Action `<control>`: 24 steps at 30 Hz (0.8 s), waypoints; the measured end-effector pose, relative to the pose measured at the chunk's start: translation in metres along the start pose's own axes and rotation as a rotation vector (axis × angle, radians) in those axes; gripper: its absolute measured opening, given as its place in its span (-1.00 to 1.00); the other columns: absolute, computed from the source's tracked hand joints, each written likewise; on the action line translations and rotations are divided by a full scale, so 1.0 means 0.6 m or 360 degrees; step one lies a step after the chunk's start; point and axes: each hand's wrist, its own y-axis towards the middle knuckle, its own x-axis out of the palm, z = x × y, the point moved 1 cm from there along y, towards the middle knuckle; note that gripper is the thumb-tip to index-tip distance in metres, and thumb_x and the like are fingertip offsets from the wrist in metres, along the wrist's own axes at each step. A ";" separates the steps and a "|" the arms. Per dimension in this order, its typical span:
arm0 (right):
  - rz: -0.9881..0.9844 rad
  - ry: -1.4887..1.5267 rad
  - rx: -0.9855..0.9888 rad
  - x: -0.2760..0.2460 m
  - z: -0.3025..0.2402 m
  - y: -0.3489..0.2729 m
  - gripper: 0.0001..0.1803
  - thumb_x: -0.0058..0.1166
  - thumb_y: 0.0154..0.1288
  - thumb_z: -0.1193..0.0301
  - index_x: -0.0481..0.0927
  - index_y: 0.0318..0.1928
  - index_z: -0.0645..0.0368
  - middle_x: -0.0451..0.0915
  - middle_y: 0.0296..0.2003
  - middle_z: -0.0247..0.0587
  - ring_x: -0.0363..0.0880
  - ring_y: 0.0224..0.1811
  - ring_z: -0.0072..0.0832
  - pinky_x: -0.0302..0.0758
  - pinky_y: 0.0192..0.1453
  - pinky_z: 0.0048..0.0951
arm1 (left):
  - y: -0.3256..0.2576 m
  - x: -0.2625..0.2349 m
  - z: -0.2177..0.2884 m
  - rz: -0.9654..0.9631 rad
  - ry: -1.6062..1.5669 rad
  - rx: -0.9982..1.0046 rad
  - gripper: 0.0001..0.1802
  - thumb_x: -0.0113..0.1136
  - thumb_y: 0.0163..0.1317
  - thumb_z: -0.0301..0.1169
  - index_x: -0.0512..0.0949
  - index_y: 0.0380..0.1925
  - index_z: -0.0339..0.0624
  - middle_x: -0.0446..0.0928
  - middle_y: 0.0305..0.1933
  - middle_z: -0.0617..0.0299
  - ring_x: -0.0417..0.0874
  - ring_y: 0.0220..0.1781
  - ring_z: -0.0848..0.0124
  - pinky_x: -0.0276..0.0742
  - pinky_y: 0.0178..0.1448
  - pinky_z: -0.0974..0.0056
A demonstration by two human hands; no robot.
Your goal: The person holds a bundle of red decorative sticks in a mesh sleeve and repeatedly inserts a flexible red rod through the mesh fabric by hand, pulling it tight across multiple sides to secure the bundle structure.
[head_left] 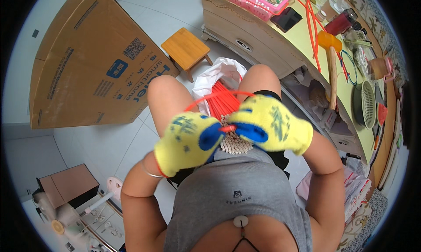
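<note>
left hand (pixel 186 139), right hand (pixel 272 124), both pinched on one red strip (pixel 227 129), one wooden stool (pixel 185 47)

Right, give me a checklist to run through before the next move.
1. Protection on: ok, left hand and right hand both wear yellow gloves with blue patches.
2. Red strip gripped: ok, the fingers of both hands pinch it.
3. Strip ends lined up: cannot tell, the gloves hide them.
4. Other red strips close by: ok, bundled between the knees.
5. White bag open: ok, its mouth is spread around the bundle.
6. Mallet well back from the edge of the green table: not ok, its handle reaches the front edge.
</note>
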 end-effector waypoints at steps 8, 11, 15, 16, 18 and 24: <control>-0.0093 -0.0254 0.0154 0.046 0.158 -0.007 -0.44 0.31 0.07 0.36 0.62 0.17 -0.05 0.57 0.19 -0.11 0.48 0.28 -0.06 0.28 0.46 -0.05 | 0.011 -0.467 -0.058 0.0492 0.1843 0.0097 -0.64 0.12 0.47 -0.44 0.58 0.20 -0.32 0.66 0.12 -0.04 0.72 0.13 0.19 0.58 0.25 0.21; -0.0426 -0.0402 -0.0019 0.096 0.159 0.006 -0.38 0.35 -0.02 0.38 0.63 0.17 -0.07 0.58 0.19 -0.12 0.48 0.29 -0.08 0.31 0.45 -0.07 | -0.021 -0.545 -0.129 0.1053 0.1458 -0.0615 -0.58 0.13 0.44 -0.48 0.52 0.27 -0.28 0.62 0.20 0.00 0.69 0.19 0.19 0.57 0.29 0.21; -0.0285 -0.0278 -0.0115 0.143 0.186 0.002 -0.44 0.35 -0.02 0.32 0.67 0.10 -0.12 0.60 0.16 -0.25 0.49 0.25 -0.11 0.32 0.42 -0.09 | -0.004 -0.520 -0.119 0.0465 0.2283 -0.0108 -0.59 0.09 0.39 -0.59 0.57 0.23 -0.23 0.60 0.25 0.07 0.69 0.16 0.21 0.56 0.31 0.23; -0.0288 -0.0279 -0.0120 0.143 0.185 0.003 -0.44 0.35 -0.02 0.32 0.67 0.10 -0.12 0.60 0.16 -0.25 0.49 0.25 -0.11 0.32 0.42 -0.09 | 0.002 -0.462 -0.110 0.0549 0.1933 -0.0161 -0.60 0.13 0.37 -0.59 0.59 0.21 -0.23 0.63 0.21 0.08 0.69 0.15 0.22 0.56 0.30 0.25; -0.0084 -0.0165 -0.0097 0.140 0.180 -0.005 -0.51 0.28 0.10 0.32 0.67 0.12 -0.10 0.60 0.17 -0.25 0.51 0.24 -0.10 0.35 0.42 -0.10 | 0.030 -0.315 -0.100 0.0818 0.0913 -0.0490 -0.64 0.21 0.33 -0.58 0.63 0.13 -0.23 0.68 0.12 0.11 0.71 0.11 0.25 0.57 0.26 0.28; -0.0242 -0.0252 -0.0045 0.138 0.152 -0.002 -0.58 0.18 0.27 0.29 0.64 0.16 -0.09 0.60 0.17 -0.24 0.53 0.25 -0.15 0.35 0.43 -0.09 | 0.048 -0.076 -0.072 0.0563 -0.0226 -0.0712 -0.78 0.29 0.30 -0.48 0.69 -0.08 -0.30 0.74 -0.10 0.07 0.75 -0.09 0.23 0.61 0.06 0.24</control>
